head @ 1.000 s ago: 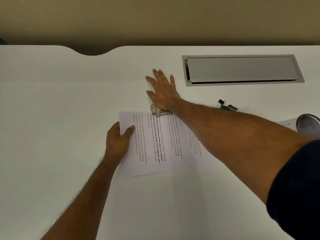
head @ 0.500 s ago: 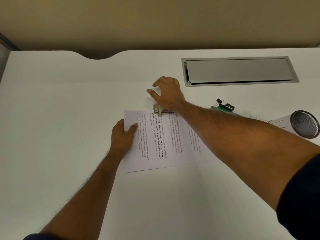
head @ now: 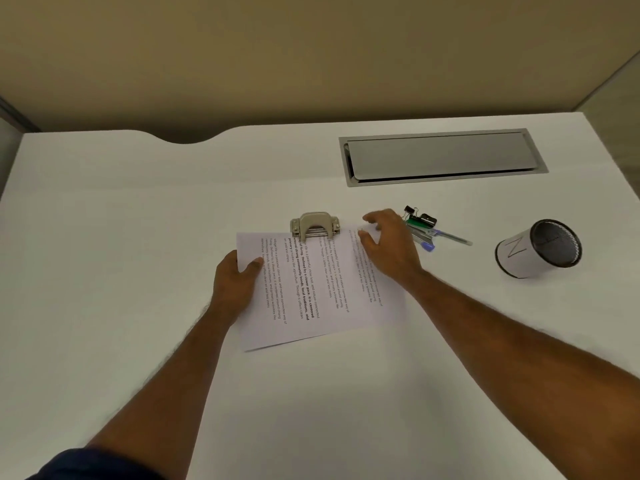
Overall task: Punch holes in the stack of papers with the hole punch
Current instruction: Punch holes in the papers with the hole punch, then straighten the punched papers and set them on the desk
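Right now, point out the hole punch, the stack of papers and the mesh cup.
hole punch (head: 314,224): head view, handle top.
stack of papers (head: 311,299): head view, printed middle.
mesh cup (head: 519,254): head view, white side.

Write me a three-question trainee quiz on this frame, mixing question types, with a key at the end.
1. True or false: the right hand is pressing down on the hole punch.
2. Which hand grips the left edge of the stack of papers? A) left hand B) right hand C) neither
3. Fill in: the mesh pen cup lies on its ____.

Key:
1. False; the right hand is off the punch, resting at the papers' right far corner.
2. A
3. side, with its opening turned up toward the camera, right of the pens and binder clips.
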`<state>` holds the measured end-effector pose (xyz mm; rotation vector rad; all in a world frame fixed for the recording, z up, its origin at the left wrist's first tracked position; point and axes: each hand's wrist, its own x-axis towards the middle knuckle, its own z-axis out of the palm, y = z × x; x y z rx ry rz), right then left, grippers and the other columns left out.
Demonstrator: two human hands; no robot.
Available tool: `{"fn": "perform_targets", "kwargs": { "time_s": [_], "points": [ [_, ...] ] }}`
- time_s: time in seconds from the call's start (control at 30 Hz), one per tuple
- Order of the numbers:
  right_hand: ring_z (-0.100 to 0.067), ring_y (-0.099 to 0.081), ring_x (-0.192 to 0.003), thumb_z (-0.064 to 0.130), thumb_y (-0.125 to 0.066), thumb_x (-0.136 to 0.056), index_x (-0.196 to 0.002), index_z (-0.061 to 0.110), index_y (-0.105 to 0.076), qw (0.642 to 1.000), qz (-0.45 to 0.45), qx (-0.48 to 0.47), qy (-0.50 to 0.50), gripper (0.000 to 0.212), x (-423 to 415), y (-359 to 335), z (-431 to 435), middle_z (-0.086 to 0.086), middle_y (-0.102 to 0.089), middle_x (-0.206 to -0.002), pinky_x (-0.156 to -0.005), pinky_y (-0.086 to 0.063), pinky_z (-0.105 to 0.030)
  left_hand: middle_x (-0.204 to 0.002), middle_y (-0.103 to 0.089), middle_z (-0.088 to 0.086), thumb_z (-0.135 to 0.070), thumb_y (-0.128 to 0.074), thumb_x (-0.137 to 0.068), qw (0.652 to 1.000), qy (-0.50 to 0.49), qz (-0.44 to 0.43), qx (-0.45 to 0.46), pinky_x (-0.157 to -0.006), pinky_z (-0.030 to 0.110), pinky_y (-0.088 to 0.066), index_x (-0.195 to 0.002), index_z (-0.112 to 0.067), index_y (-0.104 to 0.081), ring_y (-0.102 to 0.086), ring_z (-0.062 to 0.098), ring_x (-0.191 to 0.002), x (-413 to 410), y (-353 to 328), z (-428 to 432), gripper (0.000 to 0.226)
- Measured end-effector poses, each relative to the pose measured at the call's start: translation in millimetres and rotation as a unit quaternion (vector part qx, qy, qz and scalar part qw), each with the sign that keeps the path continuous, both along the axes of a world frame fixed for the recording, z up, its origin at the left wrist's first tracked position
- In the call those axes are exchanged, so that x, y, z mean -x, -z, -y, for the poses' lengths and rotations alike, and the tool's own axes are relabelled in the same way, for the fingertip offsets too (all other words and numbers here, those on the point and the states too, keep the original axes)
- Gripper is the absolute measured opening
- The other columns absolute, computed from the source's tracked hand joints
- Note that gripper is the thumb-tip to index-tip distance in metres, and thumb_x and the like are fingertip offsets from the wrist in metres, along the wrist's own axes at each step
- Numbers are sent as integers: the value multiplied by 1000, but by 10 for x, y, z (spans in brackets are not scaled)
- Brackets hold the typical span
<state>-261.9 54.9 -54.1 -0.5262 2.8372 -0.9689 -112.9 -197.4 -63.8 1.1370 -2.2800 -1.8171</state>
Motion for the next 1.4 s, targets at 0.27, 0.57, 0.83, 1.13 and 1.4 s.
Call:
{"fn": "perform_targets", "kwargs": {
  "time_s": [0.27, 0.57, 0.83, 1.13, 1.4],
  "points": [
    [-21, -56, -107, 30, -69, -85, -130, 17, -51, 987, 135, -26, 80, 51, -442, 100, -526, -4, -50, -123, -95, -50, -40, -110, -68, 8, -23, -53, -99, 1000, 4, -3, -1, -66, 28, -53, -124, -8, -58, -68, 18, -83, -136, 10, -51, 29],
    [-11, -53, -86, 25, -69, -86, -127, 15, -52, 975, 190, -8, 119, 45, -686, 15, -622, -3, -50, -113, -78, -41, -23, -110, -69, 10, -20, -54, -99, 1000, 6, -5, -16, -75, 38, -56, -122, -8, -59, -69, 24, -87, -355, -13, -153, 27],
    [-12, -52, -87, 21, -69, -86, -125, 13, -53, 971, 205, 2, 120, 43, -878, -40, -645, -1, -50, -109, -79, -42, -22, -108, -69, 9, -19, -53, -99, 999, -6, -7, -33, -72, 36, -57, -119, -10, -60, -69, 22, -86, -549, -32, -260, 23],
    [-19, -59, -95, 23, -71, -85, -115, 15, -59, 948, 273, 62, 152, 33, -910, -117, -786, -2, -61, -98, -92, -48, -35, -99, -70, 4, -21, -52, -100, 999, -19, -7, -47, -62, 26, -53, -116, -13, -61, -69, 17, -81, -762, -68, -317, 20],
    [-18, -62, -54, 28, -64, -90, -74, 7, -67, 886, 433, 115, 121, 26, -1686, -289, -828, -18, -73, -79, -51, -46, -24, -101, -70, 6, -19, -55, -98, 993, -81, -9, -87, -84, 46, -57, -110, -15, -63, -69, 24, -87, -917, -15, -400, 15]
  ]
}}
